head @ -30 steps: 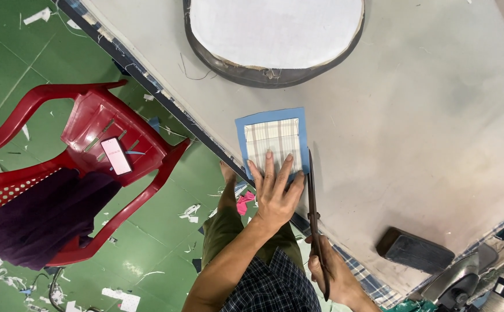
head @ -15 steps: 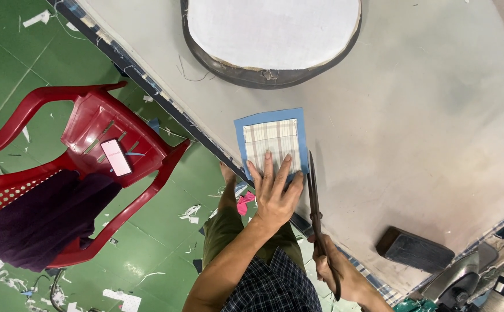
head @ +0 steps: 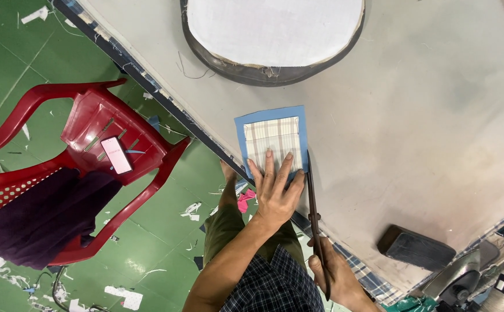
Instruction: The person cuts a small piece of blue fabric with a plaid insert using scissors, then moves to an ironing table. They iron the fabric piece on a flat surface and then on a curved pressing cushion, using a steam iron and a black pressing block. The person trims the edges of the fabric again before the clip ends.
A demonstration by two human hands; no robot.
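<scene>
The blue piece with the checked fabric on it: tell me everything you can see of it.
The blue piece is a flat, roughly rectangular sheet, maybe card or cloth, lying on the grey table near its edge. A smaller pale checked fabric piece lies on it, leaving a blue border. The left hand presses flat on its near end. Scissors, held in the right hand, run along its right edge.

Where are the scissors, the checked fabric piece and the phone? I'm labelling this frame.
scissors (head: 311,190): head view, on the blade beside the blue card.
checked fabric (head: 274,136): head view, on its middle, above the fingers.
phone (head: 116,155): head view, on its pink back, on the chair seat.
</scene>
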